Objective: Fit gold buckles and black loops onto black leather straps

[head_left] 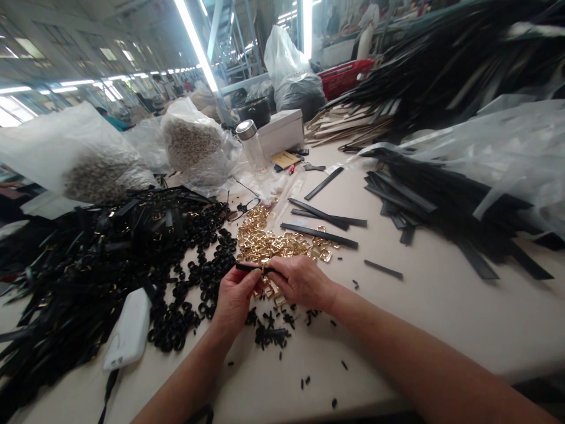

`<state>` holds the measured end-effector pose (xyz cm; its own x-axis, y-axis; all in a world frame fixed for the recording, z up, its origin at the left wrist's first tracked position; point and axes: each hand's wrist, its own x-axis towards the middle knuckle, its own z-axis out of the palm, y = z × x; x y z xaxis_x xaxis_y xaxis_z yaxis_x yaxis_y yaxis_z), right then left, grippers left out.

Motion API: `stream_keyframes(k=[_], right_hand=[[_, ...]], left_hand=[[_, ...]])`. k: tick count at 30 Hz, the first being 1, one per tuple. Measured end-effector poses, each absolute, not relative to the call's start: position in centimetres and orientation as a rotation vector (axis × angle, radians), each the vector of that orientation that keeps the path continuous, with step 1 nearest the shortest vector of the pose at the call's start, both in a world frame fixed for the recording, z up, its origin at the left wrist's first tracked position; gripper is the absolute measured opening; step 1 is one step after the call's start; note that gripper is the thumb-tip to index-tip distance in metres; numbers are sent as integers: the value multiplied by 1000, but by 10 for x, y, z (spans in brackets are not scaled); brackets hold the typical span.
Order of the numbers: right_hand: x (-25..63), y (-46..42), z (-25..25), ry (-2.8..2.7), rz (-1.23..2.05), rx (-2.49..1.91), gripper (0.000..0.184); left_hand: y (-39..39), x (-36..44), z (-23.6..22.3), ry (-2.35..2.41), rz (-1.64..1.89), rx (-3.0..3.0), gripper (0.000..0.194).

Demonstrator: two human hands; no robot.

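Pinching a black strap with left hand and right hand, over the gold buckles heaped on the table. Could slip from a slack pinch and drop among the gold buckles. Might also, from dipping too low, scatter some toward the small black pieces nearby.

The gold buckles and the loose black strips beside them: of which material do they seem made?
Gold buckles: probably metal, polished, from their bright glints. Black strips: perhaps leather or imitation, smooth, from their flat, even dark surface; I cannot tell which.
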<state>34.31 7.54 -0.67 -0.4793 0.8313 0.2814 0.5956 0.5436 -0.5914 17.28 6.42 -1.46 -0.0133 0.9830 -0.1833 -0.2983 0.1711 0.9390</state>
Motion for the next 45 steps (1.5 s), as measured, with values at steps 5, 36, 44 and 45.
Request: stream_keyframes(k=[5, 36, 44, 45], right_hand=[[342, 74, -2, -2204, 716, -1144, 17], [347, 79, -10, -2151, 719, -1050, 12], [348, 81, -13, -2222, 690, -1036, 12], [348, 81, -13, -2225, 697, -1035, 13]], left_hand=[[65, 168, -13, 1095, 1232, 900, 22], [65, 155, -2, 1109, 1167, 1048, 14], [65, 153, 1, 1200, 998, 1179, 19], [64, 153, 1, 1206, 979, 1153, 21]])
